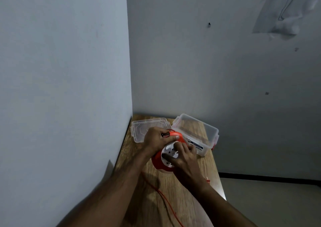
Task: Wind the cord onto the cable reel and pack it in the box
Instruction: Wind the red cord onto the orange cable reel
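Observation:
An orange cable reel (159,160) with a white socket face sits tilted above the wooden table (182,200), held between both hands. My left hand (156,140) grips its top rim, thumb across the orange edge. My right hand (184,155) presses fingers onto the white face. A thin orange cord (163,197) trails from the reel toward me and off the near edge. The clear plastic box (206,131) stands open just behind the reel, with nothing visible inside.
The box's clear lid (139,129) lies flat at the table's far left corner. Grey walls close in on the left and behind. The table's right edge drops to a pale floor (269,200).

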{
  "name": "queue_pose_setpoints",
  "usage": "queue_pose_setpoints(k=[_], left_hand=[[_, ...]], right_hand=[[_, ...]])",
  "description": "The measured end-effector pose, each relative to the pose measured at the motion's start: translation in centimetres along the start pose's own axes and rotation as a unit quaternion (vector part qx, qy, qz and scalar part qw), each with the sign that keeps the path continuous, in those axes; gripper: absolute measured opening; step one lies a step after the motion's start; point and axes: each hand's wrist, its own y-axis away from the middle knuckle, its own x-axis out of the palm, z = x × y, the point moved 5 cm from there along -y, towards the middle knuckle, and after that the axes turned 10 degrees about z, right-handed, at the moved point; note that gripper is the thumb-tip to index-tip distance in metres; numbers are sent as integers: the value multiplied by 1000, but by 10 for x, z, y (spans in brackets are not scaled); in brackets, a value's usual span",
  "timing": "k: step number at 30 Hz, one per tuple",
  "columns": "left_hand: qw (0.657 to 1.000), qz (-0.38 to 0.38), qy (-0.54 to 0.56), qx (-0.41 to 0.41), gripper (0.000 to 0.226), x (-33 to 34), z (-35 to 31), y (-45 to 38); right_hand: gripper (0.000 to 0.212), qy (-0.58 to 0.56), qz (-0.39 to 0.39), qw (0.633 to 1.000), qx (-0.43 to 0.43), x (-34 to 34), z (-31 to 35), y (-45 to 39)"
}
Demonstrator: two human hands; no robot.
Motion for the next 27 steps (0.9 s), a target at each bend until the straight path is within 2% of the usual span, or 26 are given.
queue_pose_setpoints(k=[4, 7, 14, 18, 20, 22, 25, 27], left_hand=[[1000, -2, -10, 5, 48, 0, -3, 1], [1000, -12, -21, -6, 44, 2, -1, 4], [1000, -11, -6, -21, 40, 5, 4, 9], [999, -24, -3, -27, 36, 7, 3, 9], [999, -24, 9, -30, 34, 6, 3, 9], [999, -24, 23, -35, 33, 2, 4, 9], [999, -19, 39, -22, 31, -3, 3, 6], [999, -7, 29, -11, 34, -4, 0, 5]], right_hand=[[67, -56, -1, 992, 111, -2, 5, 2], [72, -177, -63, 962, 197, -4, 6, 3], [59, -282, -111, 920, 250, 7, 7, 8], [60, -356, -130, 876, 299, 12, 4, 10], [62, -331, -126, 897, 265, 10, 5, 11], [65, -228, -122, 942, 213, 1, 6, 14], [66, -53, -124, 989, 52, -8, 10, 18], [63, 20, -75, 995, -55, -4, 13, 19]])
